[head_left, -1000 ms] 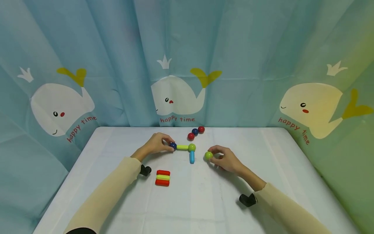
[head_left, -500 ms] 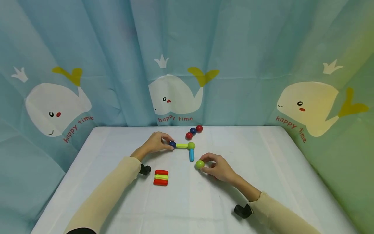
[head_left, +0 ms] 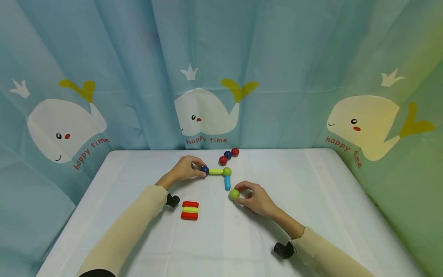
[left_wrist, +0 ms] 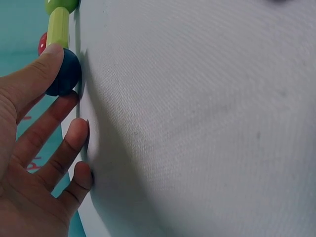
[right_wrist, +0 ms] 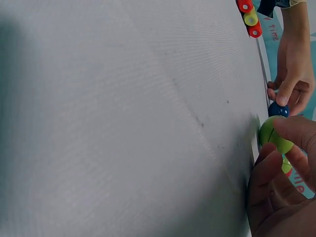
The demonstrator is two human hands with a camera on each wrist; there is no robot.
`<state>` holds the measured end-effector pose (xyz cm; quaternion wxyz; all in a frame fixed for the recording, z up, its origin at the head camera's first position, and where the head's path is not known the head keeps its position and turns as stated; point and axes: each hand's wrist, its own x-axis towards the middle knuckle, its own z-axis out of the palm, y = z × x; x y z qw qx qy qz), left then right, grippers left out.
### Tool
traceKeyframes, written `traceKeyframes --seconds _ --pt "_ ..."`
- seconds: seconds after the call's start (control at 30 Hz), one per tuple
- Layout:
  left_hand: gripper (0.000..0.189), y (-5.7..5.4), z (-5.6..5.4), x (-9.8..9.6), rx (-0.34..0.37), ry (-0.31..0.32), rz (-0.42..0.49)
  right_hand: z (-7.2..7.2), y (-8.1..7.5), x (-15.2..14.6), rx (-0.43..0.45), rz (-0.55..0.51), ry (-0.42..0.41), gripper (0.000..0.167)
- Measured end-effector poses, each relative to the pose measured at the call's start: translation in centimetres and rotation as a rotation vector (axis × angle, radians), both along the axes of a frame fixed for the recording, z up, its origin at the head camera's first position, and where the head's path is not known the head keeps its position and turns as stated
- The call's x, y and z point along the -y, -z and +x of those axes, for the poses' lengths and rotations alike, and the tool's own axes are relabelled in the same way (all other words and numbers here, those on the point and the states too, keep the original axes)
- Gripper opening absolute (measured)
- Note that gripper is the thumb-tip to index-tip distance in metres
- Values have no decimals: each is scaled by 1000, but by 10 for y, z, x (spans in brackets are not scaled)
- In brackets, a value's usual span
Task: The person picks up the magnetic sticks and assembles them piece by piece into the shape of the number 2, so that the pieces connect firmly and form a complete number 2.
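Observation:
My left hand [head_left: 187, 168] pinches a dark blue ball [left_wrist: 68, 74] between thumb and fingers. A yellow-green rod [head_left: 216, 172] runs from that ball to a green ball [head_left: 227, 171]. From the green ball a light blue rod [head_left: 227, 183] points toward me. My right hand [head_left: 257, 199] pinches a second green ball [head_left: 234, 194], just off the near end of the light blue rod; whether they touch is hard to tell. In the right wrist view this green ball [right_wrist: 274, 134] sits between thumb and fingers, partly covering what lies behind it.
Behind the rods lie a red ball [head_left: 223, 161], a blue ball [head_left: 227, 154] and another red ball [head_left: 235, 152] in a slanted row. Two red rods with a yellow-green rod [head_left: 190, 210] between them lie left of centre on the white table [head_left: 214, 246]. A curtain [head_left: 283, 115] hangs behind.
My right hand has carried its green ball left and toward me, to near the end of the light blue rod. My left hand keeps its pinch on the dark blue ball.

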<state>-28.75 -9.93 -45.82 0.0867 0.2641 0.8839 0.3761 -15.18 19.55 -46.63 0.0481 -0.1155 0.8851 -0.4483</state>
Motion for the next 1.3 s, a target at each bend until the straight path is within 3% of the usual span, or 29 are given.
traceKeyframes --seconds 0.27,0.4,0.53,0.73,0.97,1.3 --pt "31 -1 -2 -4 1 10 -10 2 0 2 17 -17 30 29" --pt "41 -5 -2 -5 5 9 -39 3 0 1 9 -16 37 29" --pt "51 -13 0 -13 -73 14 -94 4 1 0 26 -21 43 29" --pt "45 -29 10 -42 -253 135 -202 4 1 0 51 -45 50 29" --pt "40 -26 17 -66 -243 310 -283 7 1 2 53 -68 43 29" --pt "38 -17 19 -74 -278 357 -297 10 5 1 37 -85 30 29"
